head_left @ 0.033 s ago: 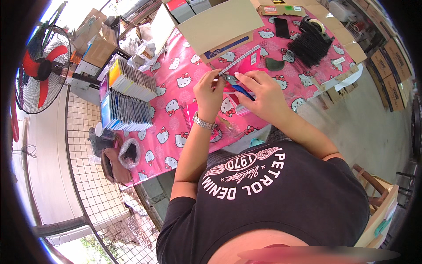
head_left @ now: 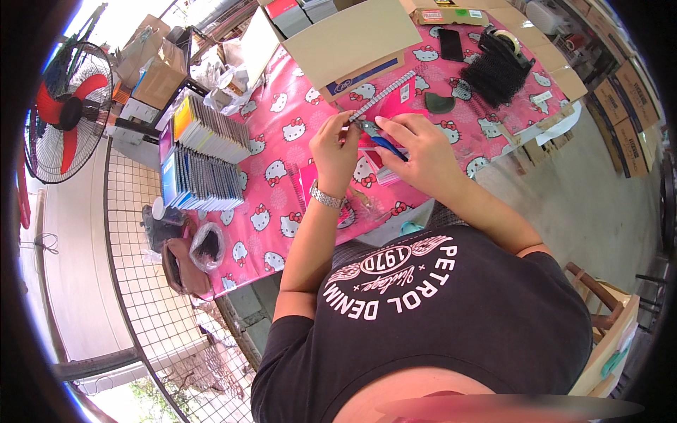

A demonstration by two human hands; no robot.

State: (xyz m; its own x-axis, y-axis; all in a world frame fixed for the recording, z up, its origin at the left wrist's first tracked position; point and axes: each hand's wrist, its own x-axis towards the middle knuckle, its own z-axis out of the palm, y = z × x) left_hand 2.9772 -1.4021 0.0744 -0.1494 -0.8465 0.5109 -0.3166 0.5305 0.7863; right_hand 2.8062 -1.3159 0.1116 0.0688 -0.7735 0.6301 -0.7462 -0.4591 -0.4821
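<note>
A spiral-bound notebook with a pink cover (head_left: 395,106) is held over the table, its coil spine (head_left: 382,95) slanting up to the right. My left hand (head_left: 333,151), a metal-banded watch on its wrist, is closed in a pinch on the spine's near end. My right hand (head_left: 431,158) is closed around blue-handled pliers (head_left: 389,146). The pliers' jaws meet the spine's near end beside my left fingertips; whether they bite on the wire is too small to tell. More pink notebooks, partly hidden, lie beneath my hands.
Stacked spiral notebooks (head_left: 204,176) stand at the left of the pink table cover (head_left: 271,204). A cardboard box (head_left: 352,46) is at the back. At the back right are a phone (head_left: 451,45), a dark green piece (head_left: 440,103) and black binding coils (head_left: 493,76). A fan (head_left: 70,111) stands far left.
</note>
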